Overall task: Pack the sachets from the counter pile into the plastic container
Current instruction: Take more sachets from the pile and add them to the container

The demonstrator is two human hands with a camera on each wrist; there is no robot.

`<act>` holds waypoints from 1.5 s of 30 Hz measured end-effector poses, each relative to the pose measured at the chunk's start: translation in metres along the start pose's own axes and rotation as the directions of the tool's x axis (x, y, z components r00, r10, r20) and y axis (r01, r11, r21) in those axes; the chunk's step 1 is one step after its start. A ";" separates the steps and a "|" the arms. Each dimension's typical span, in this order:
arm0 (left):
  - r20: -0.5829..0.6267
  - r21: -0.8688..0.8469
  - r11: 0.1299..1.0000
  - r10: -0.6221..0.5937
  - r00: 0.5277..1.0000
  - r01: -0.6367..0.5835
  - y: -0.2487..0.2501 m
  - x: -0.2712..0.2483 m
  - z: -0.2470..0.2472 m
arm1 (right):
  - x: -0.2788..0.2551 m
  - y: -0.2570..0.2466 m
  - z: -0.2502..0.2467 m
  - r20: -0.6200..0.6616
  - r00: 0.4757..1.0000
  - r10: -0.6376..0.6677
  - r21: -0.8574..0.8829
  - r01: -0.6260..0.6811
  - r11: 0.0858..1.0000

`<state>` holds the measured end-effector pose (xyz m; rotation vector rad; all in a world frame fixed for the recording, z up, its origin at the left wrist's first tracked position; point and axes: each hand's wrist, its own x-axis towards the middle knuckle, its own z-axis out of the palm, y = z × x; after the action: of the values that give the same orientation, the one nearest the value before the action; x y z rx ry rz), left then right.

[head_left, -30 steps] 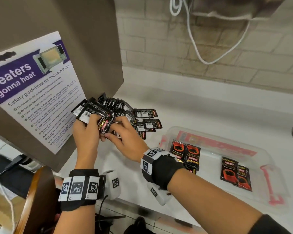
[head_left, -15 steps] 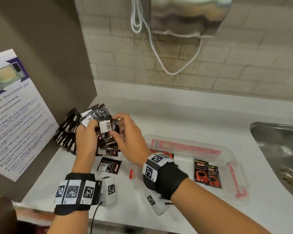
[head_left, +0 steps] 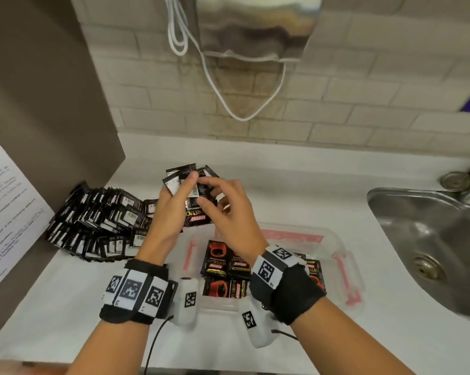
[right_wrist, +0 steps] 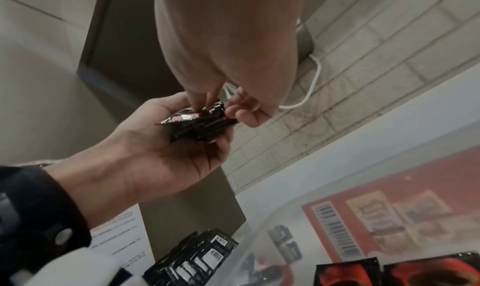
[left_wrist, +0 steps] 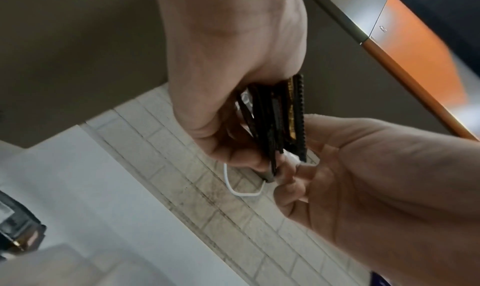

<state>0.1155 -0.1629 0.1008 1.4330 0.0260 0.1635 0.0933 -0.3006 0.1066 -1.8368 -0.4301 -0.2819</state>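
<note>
A bundle of black sachets (head_left: 194, 212) is gripped upright in my left hand (head_left: 179, 193), above the far left corner of the clear plastic container (head_left: 339, 249). My right hand (head_left: 209, 193) pinches the bundle's top edges with thumb and fingers. In the left wrist view the sachets (left_wrist: 280, 121) show edge-on between my left hand (left_wrist: 233, 97) and my right hand (left_wrist: 293, 177). The right wrist view has the bundle (right_wrist: 200, 124) lying in my left palm (right_wrist: 166, 150). The big pile of sachets (head_left: 98, 226) lies on the counter at the left. Several red-and-black sachets (head_left: 225, 263) lie in the container.
A brown cabinet side (head_left: 52, 104) with a poster (head_left: 6, 212) stands directly left of the pile. A steel sink (head_left: 428, 239) is sunk into the counter at the right. A metal dispenser (head_left: 255, 28) and a white cable (head_left: 228, 104) hang on the brick wall behind.
Both hands have carried the bundle of sachets rightward, from over the counter pile to above the container's far left corner. The right hand's fingers have shifted onto the bundle's top.
</note>
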 end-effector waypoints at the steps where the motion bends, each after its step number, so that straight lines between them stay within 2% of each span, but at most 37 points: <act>1: 0.031 0.014 1.000 -0.013 0.999 0.012 0.001 0.000 0.005 | -0.001 0.000 -0.004 -0.018 1.000 0.014 -0.006 -0.014 1.000; 4: 0.115 0.071 0.997 -0.005 0.993 -0.003 0.003 -0.001 0.022 | -0.006 0.002 -0.015 -0.084 0.993 0.085 0.007 -0.084 0.996; 7: 0.137 0.148 0.986 0.053 0.989 -0.074 0.002 -0.001 0.041 | -0.010 0.005 -0.025 -0.110 0.973 0.202 0.167 -0.182 0.969; 11: 0.130 0.245 0.966 0.055 0.990 -0.086 -0.004 -0.001 0.065 | -0.015 0.020 -0.040 -0.029 0.903 0.430 0.324 -0.398 0.858; 14: 0.194 0.375 0.922 0.026 0.981 -0.099 -0.007 -0.007 0.079 | -0.020 0.028 -0.056 0.079 0.846 0.527 0.510 -0.489 0.708; 15: 0.233 0.414 0.905 -0.001 0.972 -0.098 -0.008 -0.011 0.084 | -0.022 0.031 -0.061 0.097 0.839 0.535 0.559 -0.491 0.668; 17: 0.289 0.493 0.868 -0.108 0.951 -0.052 -0.009 -0.019 0.094 | -0.028 0.035 -0.070 0.079 0.829 0.553 0.589 -0.486 0.645; 21: 0.397 0.584 0.811 -0.294 0.869 0.007 -0.015 -0.032 0.105 | -0.036 0.045 -0.082 0.018 0.809 0.587 0.656 -0.453 0.604; 25: 0.456 0.538 0.843 -0.293 0.840 0.002 -0.021 -0.029 0.109 | -0.041 0.050 -0.088 0.033 0.788 0.614 0.714 -0.448 0.537; 29: 0.472 0.498 0.864 -0.348 0.810 0.081 -0.020 -0.029 0.112 | -0.049 0.051 -0.086 0.087 0.794 0.602 0.727 -0.463 0.507; 33: 0.491 0.518 0.851 -0.378 0.785 0.086 -0.018 -0.026 0.110 | -0.052 0.055 -0.088 0.120 0.822 0.556 0.692 -0.471 0.547; 39: 0.565 0.534 0.843 -0.307 0.766 -0.056 -0.014 -0.023 0.106 | -0.055 0.062 -0.089 0.076 0.846 0.527 0.695 -0.424 0.580; 42: 0.560 0.571 0.816 -0.304 0.771 -0.092 -0.014 -0.021 0.106 | -0.057 0.065 -0.091 0.059 0.831 0.553 0.675 -0.441 0.591; 45: 0.549 0.641 0.756 -0.334 0.766 -0.130 -0.015 -0.021 0.107 | -0.059 0.068 -0.089 0.066 0.811 0.581 0.698 -0.454 0.554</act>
<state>0.1081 -0.2726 0.0987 2.1283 -0.4432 -0.5053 0.0711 -0.4121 0.0509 -1.0941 0.1602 0.1366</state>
